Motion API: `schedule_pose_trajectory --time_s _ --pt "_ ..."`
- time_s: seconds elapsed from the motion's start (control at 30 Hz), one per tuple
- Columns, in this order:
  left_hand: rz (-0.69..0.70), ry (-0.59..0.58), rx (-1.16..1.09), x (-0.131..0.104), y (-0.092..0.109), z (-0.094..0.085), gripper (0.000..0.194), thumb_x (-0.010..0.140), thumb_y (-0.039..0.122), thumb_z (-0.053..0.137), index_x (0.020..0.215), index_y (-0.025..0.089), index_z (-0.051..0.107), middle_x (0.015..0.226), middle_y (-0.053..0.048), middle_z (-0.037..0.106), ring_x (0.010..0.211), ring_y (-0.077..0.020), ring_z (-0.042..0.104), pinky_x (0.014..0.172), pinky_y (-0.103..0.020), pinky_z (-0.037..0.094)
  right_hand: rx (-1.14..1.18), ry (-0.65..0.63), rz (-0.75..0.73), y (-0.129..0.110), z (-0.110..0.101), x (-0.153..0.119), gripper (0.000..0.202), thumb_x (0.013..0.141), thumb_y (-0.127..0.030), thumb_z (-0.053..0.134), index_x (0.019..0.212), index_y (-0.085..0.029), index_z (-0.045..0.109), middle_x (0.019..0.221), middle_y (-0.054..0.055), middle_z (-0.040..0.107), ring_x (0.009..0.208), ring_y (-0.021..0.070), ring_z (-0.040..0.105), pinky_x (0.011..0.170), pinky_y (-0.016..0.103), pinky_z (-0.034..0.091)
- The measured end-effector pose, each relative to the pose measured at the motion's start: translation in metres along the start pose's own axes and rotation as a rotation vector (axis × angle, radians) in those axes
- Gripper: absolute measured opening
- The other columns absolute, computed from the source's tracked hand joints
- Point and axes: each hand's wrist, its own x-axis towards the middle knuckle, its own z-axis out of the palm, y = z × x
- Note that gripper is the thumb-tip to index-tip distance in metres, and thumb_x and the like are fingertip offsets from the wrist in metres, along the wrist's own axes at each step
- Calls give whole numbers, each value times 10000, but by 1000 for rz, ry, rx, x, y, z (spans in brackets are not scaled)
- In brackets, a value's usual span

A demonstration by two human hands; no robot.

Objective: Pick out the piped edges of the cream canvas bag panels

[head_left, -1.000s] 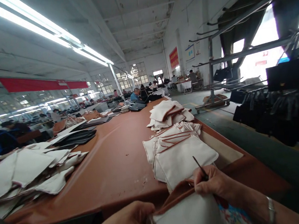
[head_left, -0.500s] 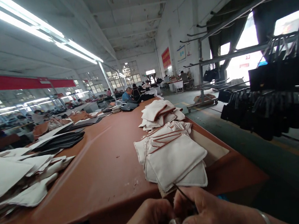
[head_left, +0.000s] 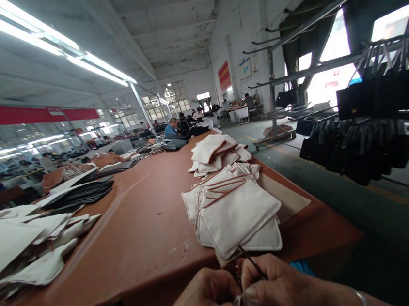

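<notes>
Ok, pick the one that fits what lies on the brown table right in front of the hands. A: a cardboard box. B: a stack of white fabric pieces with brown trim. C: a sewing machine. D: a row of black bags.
B: a stack of white fabric pieces with brown trim lies on the brown table just beyond the hands.

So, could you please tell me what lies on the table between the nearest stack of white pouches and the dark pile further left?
In the head view, only bare brown table lies between the white pouches and the dark pile.

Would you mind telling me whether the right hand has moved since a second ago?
Yes. The right hand dropped from beside the near cloth stack toward the left hand.
</notes>
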Motion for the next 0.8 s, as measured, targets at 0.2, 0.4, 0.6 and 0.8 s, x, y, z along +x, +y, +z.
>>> schedule_pose_trajectory --time_s 0.2,0.4,0.6,0.8 --pt "-9 61 107 2 10 8 95 730 233 606 699 146 584 644 44 451 602 -98 344 510 -223 232 -80 46 -69 2 0 3 314 690 -387 744 763 -173 526 664 -45 484 573 85 370 502 198 285" --pt "-12 166 419 13 4 11 142 742 254 575 637 161 555 645 38 474 616 -110 387 501 -209 263 -271 168 -44 -2 3 4 131 607 -178 642 694 -177 545 639 -42 498 612 118 419 534 231 312" --pt "9 159 291 25 -21 6 55 684 188 558 636 172 538 625 49 430 599 -109 359 496 -228 218 -337 220 -272 9 1 3 22 691 -186 591 683 -173 575 695 4 564 685 161 527 625 259 395" --pt "7 106 -158 30 -39 0 354 743 472 670 616 160 564 516 55 380 489 -83 247 495 -263 139 -636 160 -691 18 -10 -4 170 895 -188 520 737 -188 581 728 35 590 673 145 571 622 235 415"
